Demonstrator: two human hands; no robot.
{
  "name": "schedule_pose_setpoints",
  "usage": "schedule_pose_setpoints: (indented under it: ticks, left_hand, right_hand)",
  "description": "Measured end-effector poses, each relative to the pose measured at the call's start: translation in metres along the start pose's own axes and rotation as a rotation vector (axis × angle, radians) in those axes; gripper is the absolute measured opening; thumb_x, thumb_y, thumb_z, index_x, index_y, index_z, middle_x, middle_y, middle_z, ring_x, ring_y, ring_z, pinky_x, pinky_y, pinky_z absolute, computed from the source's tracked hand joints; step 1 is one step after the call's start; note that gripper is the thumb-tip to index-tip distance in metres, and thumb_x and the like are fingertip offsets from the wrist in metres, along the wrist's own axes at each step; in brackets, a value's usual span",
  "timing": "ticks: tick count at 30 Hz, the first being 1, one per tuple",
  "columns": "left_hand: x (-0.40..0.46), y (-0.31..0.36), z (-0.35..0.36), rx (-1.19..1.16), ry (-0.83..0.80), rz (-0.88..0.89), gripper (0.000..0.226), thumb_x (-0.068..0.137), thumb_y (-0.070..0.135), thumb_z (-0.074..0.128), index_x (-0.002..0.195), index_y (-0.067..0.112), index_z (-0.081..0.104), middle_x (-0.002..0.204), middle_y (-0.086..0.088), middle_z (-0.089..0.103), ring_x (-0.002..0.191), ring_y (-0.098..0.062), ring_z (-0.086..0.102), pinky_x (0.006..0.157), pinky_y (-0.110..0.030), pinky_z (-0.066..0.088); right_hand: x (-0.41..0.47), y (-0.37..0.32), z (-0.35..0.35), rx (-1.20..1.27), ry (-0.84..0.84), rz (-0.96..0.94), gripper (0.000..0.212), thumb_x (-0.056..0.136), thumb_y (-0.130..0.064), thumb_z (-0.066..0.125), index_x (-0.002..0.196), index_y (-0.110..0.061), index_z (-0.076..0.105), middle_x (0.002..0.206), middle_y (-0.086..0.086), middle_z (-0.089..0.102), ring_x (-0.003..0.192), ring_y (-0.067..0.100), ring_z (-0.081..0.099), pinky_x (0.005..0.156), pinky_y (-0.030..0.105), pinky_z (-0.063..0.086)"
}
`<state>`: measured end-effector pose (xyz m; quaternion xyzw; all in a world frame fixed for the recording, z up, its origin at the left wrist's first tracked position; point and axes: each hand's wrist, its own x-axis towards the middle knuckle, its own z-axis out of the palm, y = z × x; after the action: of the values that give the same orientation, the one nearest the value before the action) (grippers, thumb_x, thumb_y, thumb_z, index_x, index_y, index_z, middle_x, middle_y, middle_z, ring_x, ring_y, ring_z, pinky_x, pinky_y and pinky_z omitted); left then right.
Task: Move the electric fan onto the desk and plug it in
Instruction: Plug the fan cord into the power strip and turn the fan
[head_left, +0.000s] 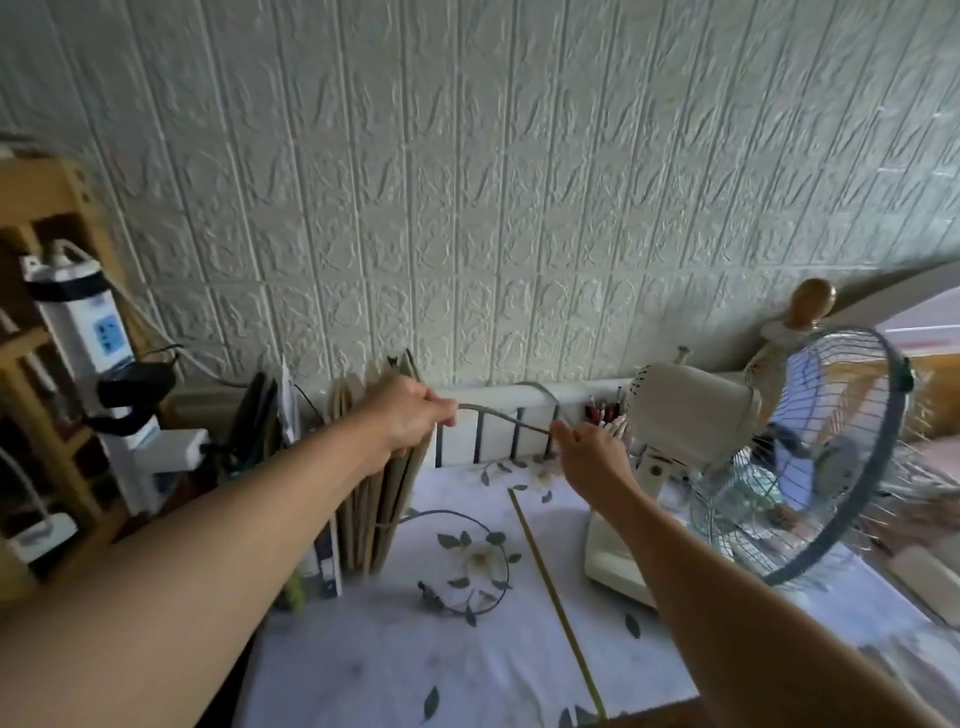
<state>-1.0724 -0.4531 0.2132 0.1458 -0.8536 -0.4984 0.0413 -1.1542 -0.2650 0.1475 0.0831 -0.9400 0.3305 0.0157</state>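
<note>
The cream electric fan (691, 415) stands on the desk (441, 665) at the right, its wire cage (810, 457) turned to the right. Its grey cord (498, 414) stretches between my two hands above the desk's back edge. My left hand (410, 413) is closed around the cord's left part. My right hand (587, 449) pinches the cord just left of the fan's motor housing. The plug is not visible. A white power strip (98, 332) with a blue socket face hangs upright at the left, on a wooden shelf.
The desk has a floral cloth and a yellow strip (550, 582) across it. Upright folders and books (374, 493) lean at the desk's back left. A black adapter (137, 387) sits in the power strip. A wooden bedpost knob (810, 301) rises behind the fan.
</note>
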Motion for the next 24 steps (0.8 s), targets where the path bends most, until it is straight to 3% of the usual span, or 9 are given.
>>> schedule_pose_setpoints:
  ticks: [3, 5, 8, 11, 13, 17, 19, 22, 24]
  left_hand:
    - [-0.014, 0.013, -0.02, -0.024, 0.029, 0.034, 0.027, 0.089, 0.023, 0.059, 0.064, 0.013, 0.061, 0.054, -0.002, 0.036, 0.045, -0.015, 0.027, 0.047, -0.025, 0.021]
    - [-0.021, 0.024, -0.026, 0.006, 0.056, 0.071, 0.025, 0.087, 0.023, 0.061, 0.065, 0.013, 0.062, 0.055, -0.002, 0.04, 0.047, -0.015, 0.032, 0.048, -0.024, 0.024]
    - [-0.031, 0.033, -0.039, 0.038, 0.134, 0.089, 0.016, 0.085, 0.021, 0.063, 0.074, 0.009, 0.066, 0.056, -0.002, 0.047, 0.048, -0.014, 0.039, 0.052, -0.023, 0.032]
    - [-0.038, 0.034, -0.067, -0.019, 0.175, 0.076, 0.018, 0.085, 0.019, 0.061, 0.07, 0.008, 0.064, 0.055, -0.003, 0.041, 0.044, -0.016, 0.033, 0.046, -0.023, 0.028]
    - [-0.042, 0.036, -0.084, -0.049, 0.192, 0.087, 0.02, 0.086, 0.02, 0.059, 0.071, 0.008, 0.064, 0.055, -0.002, 0.039, 0.045, -0.015, 0.03, 0.046, -0.023, 0.024]
    - [-0.05, 0.041, -0.103, -0.067, 0.144, 0.145, 0.025, 0.089, 0.026, 0.059, 0.069, 0.012, 0.064, 0.063, -0.005, 0.041, 0.051, -0.016, 0.032, 0.049, -0.025, 0.025]
    - [-0.056, 0.04, -0.115, -0.079, 0.096, 0.163, 0.022, 0.089, 0.022, 0.058, 0.072, 0.009, 0.064, 0.06, -0.003, 0.039, 0.048, -0.015, 0.032, 0.047, -0.025, 0.025]
    - [-0.064, 0.03, -0.14, -0.108, 0.036, 0.176, 0.023, 0.091, 0.017, 0.053, 0.072, 0.009, 0.062, 0.056, -0.001, 0.038, 0.046, -0.013, 0.03, 0.044, -0.022, 0.024]
    - [-0.067, 0.023, -0.154, -0.146, -0.002, 0.182, 0.025, 0.093, 0.016, 0.051, 0.071, 0.01, 0.061, 0.055, 0.0, 0.036, 0.045, -0.011, 0.028, 0.043, -0.021, 0.022]
  right_hand:
    - [-0.008, -0.044, -0.005, 0.09, -0.179, -0.088, 0.045, 0.098, -0.035, 0.031, 0.064, -0.015, 0.053, 0.069, 0.006, 0.056, 0.074, 0.021, 0.053, 0.069, 0.029, 0.039]
    - [-0.016, -0.081, -0.005, 0.273, -0.199, -0.155, 0.05, 0.095, -0.041, 0.036, 0.056, -0.019, 0.058, 0.066, 0.0, 0.065, 0.063, 0.016, 0.055, 0.063, 0.027, 0.04]
    - [-0.019, -0.107, -0.012, 0.265, -0.037, -0.187, 0.047, 0.093, -0.042, 0.041, 0.059, -0.014, 0.057, 0.059, 0.002, 0.059, 0.058, 0.018, 0.05, 0.059, 0.027, 0.035]
    - [-0.021, -0.099, -0.027, 0.148, 0.179, -0.073, 0.043, 0.096, -0.033, 0.037, 0.081, -0.002, 0.062, 0.081, 0.02, 0.063, 0.08, 0.03, 0.054, 0.068, 0.031, 0.036]
    - [-0.029, -0.11, -0.028, 0.129, 0.143, -0.121, 0.041, 0.097, -0.029, 0.035, 0.09, -0.001, 0.064, 0.095, 0.023, 0.065, 0.09, 0.034, 0.059, 0.075, 0.036, 0.043]
    - [-0.044, -0.169, -0.011, 0.428, -0.014, -0.292, 0.049, 0.093, -0.04, 0.04, 0.054, -0.018, 0.059, 0.067, 0.006, 0.068, 0.07, 0.024, 0.062, 0.071, 0.033, 0.045]
    - [-0.044, -0.179, -0.01, 0.431, 0.113, -0.247, 0.047, 0.091, -0.042, 0.046, 0.053, -0.016, 0.054, 0.057, 0.002, 0.059, 0.059, 0.02, 0.054, 0.061, 0.029, 0.039]
    - [-0.044, -0.171, -0.018, 0.363, 0.38, -0.041, 0.042, 0.093, -0.035, 0.046, 0.061, -0.009, 0.053, 0.067, 0.012, 0.054, 0.071, 0.025, 0.051, 0.068, 0.035, 0.041]
    - [-0.052, -0.184, -0.017, 0.332, 0.313, -0.023, 0.038, 0.094, -0.03, 0.041, 0.07, -0.007, 0.059, 0.076, 0.016, 0.059, 0.074, 0.027, 0.055, 0.07, 0.035, 0.043]
